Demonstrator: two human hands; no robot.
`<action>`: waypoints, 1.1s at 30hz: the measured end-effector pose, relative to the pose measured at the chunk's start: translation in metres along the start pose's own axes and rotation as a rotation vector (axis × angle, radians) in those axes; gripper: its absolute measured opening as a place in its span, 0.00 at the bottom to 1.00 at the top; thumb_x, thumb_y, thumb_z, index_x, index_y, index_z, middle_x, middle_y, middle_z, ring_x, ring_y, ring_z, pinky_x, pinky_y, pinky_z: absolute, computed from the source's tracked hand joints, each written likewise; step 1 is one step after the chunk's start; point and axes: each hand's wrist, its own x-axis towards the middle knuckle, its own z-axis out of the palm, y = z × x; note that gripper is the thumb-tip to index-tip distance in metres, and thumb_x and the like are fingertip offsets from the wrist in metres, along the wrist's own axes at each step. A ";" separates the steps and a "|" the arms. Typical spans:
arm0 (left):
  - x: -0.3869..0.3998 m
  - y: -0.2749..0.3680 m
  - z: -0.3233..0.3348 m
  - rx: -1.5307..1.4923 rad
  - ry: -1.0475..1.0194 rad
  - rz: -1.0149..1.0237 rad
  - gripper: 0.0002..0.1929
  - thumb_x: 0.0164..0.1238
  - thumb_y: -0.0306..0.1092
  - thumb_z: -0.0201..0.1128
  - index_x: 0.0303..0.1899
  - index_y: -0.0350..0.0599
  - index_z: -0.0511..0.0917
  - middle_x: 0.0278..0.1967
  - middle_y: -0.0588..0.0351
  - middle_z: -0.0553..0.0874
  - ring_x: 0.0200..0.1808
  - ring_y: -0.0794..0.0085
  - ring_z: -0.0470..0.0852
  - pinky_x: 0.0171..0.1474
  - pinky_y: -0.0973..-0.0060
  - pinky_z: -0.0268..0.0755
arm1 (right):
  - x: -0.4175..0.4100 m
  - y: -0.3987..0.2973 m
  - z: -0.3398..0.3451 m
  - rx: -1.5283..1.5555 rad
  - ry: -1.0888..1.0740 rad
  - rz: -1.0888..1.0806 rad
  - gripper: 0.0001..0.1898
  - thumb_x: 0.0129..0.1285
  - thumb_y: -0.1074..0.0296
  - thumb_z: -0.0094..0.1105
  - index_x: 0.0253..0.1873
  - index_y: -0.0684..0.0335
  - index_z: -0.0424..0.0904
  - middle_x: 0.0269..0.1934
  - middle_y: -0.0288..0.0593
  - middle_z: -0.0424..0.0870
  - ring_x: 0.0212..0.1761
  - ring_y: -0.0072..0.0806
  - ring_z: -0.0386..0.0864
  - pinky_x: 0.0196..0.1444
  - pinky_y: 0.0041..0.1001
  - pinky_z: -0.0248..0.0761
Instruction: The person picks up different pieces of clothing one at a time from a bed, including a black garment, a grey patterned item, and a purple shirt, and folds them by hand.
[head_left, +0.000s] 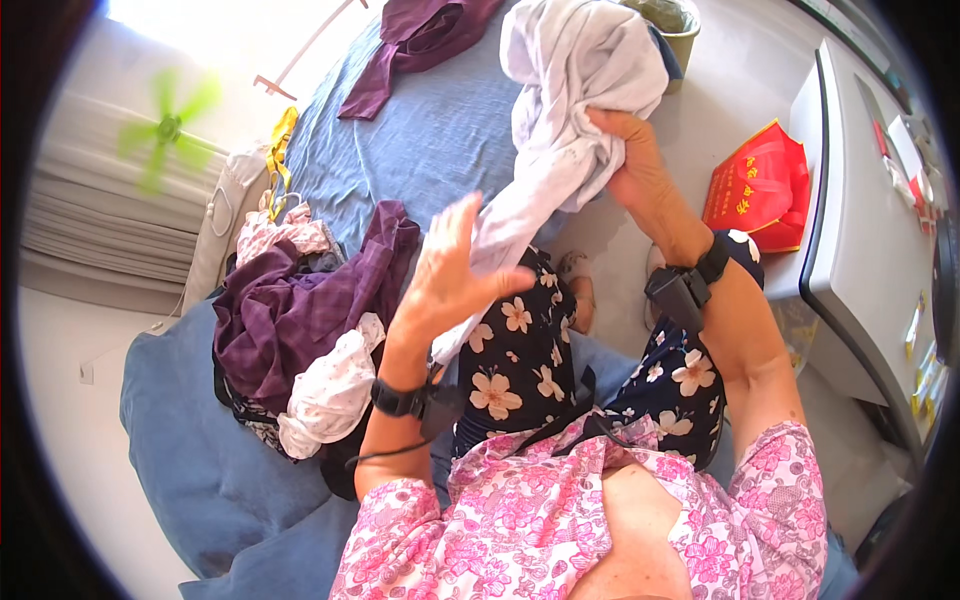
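A crumpled pale grey-white garment (577, 82) hangs bunched in front of me, with one long narrow part trailing down toward my lap. My right hand (637, 161) grips it in the fabric folds near its middle. My left hand (450, 270) is slightly blurred, palm flat and thumb spread, beside the trailing part. It has no visible grasp on the cloth; whether it touches it I cannot tell. Left of my legs lies a heap of clothes: a dark purple garment (285, 322), a white printed cloth (334, 394) and a pink patterned cloth (281, 232).
A blue-covered bed (435, 142) is under me and ahead, with another purple garment (431, 45) on it. On the floor at right stand a red bag (757, 187) bearing writing and a bin (682, 45). A white cabinet (855, 247) borders the right side. A green fan (169, 129) is at left.
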 end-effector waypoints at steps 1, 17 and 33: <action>-0.011 0.006 0.001 -0.035 -0.075 -0.068 0.37 0.47 0.40 0.73 0.58 0.30 0.68 0.57 0.33 0.71 0.60 0.42 0.68 0.63 0.56 0.60 | 0.000 -0.004 -0.002 0.025 0.003 -0.020 0.23 0.55 0.76 0.60 0.58 0.71 0.70 0.51 0.49 0.80 0.51 0.38 0.79 0.60 0.37 0.72; 0.028 0.028 -0.019 -0.877 0.669 -0.100 0.28 0.59 0.25 0.67 0.61 0.32 0.67 0.53 0.50 0.79 0.52 0.69 0.78 0.56 0.72 0.70 | -0.008 0.005 -0.002 -0.164 -0.117 0.262 0.24 0.54 0.77 0.58 0.58 0.72 0.72 0.53 0.51 0.80 0.53 0.39 0.79 0.63 0.37 0.69; -0.001 0.005 -0.006 -0.880 0.698 -0.144 0.18 0.57 0.27 0.62 0.50 0.33 0.74 0.48 0.51 0.82 0.43 0.72 0.83 0.48 0.76 0.77 | -0.015 0.015 0.015 -0.347 -0.610 0.214 0.43 0.53 0.53 0.69 0.70 0.65 0.59 0.64 0.45 0.68 0.67 0.32 0.63 0.68 0.32 0.56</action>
